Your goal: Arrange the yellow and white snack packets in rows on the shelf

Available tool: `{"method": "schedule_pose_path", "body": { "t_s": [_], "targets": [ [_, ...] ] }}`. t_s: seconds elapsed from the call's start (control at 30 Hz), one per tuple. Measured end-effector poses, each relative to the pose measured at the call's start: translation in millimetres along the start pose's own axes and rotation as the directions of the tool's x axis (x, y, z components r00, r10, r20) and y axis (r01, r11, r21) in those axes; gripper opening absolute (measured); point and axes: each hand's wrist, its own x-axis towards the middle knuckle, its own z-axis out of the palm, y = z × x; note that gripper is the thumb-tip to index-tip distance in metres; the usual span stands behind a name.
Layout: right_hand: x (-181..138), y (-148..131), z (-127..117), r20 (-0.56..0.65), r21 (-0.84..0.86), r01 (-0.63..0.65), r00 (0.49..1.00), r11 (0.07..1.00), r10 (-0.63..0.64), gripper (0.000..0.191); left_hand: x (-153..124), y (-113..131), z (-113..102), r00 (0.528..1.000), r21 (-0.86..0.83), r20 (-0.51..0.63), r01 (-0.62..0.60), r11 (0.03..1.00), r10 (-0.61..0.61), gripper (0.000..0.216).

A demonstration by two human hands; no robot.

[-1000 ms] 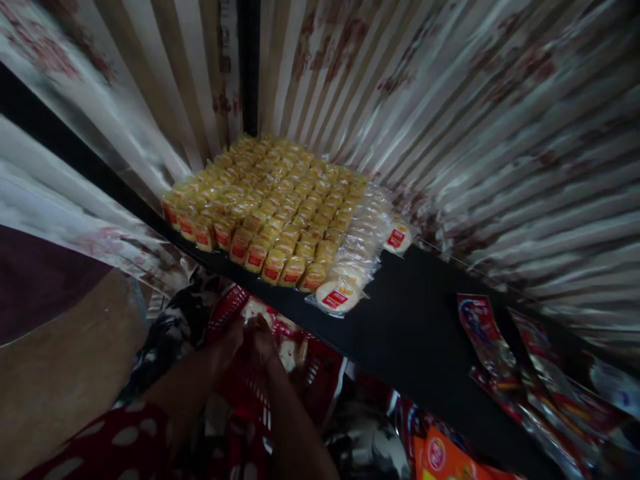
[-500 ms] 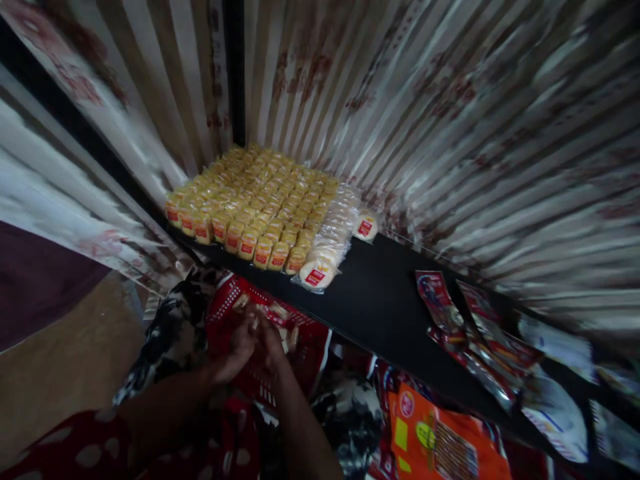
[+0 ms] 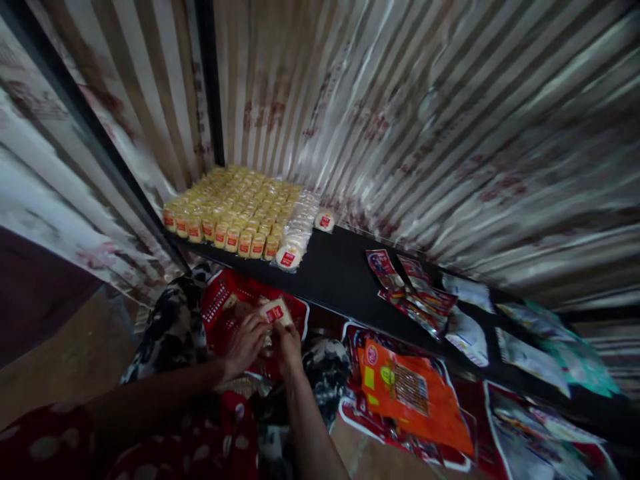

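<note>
My left hand (image 3: 245,343) and my right hand (image 3: 288,347) meet over a red plastic basket (image 3: 220,303) below a black shelf (image 3: 345,280). Together they grip a small pale packet with a red label (image 3: 275,311), lifted just above the basket. More packets lie in the basket, partly hidden by my hands. On the shelf's left end sit rows of yellow snack packets with red labels (image 3: 235,210), and beside them a row of white round packets (image 3: 295,237).
Corrugated metal sheets wall the shelf on the back and left. Flat sachets (image 3: 410,293) lie on the shelf to the right. An orange bag (image 3: 410,397) and other packets hang or lie below the shelf. A black-and-white patterned cloth (image 3: 170,327) lies left of the basket.
The view has swung right and pulled back, showing more of the shelf. My hands have raised a packet out of the basket; earlier they were pressed together low in it.
</note>
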Motion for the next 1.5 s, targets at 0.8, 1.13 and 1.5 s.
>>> {"method": "schedule_pose_path", "body": {
  "t_s": [0.8,1.13,1.5],
  "targets": [
    [26,-155,-56,0.231,-0.175,0.273,0.945,0.946,-0.23,0.044,177,66,-39,0.875,-0.02,0.271,-0.412,0.911,0.402,0.023],
    [148,-203,-29,-0.049,-0.333,0.449,0.87,0.829,-0.491,0.035,239,109,18,0.983,0.011,0.159,0.086,0.996,-0.087,0.053],
    [226,-241,9,0.031,-0.653,0.454,0.816,0.606,-0.577,0.028,322,95,53,0.884,-0.148,0.103,0.467,0.872,-0.456,0.044]
  ]
}}
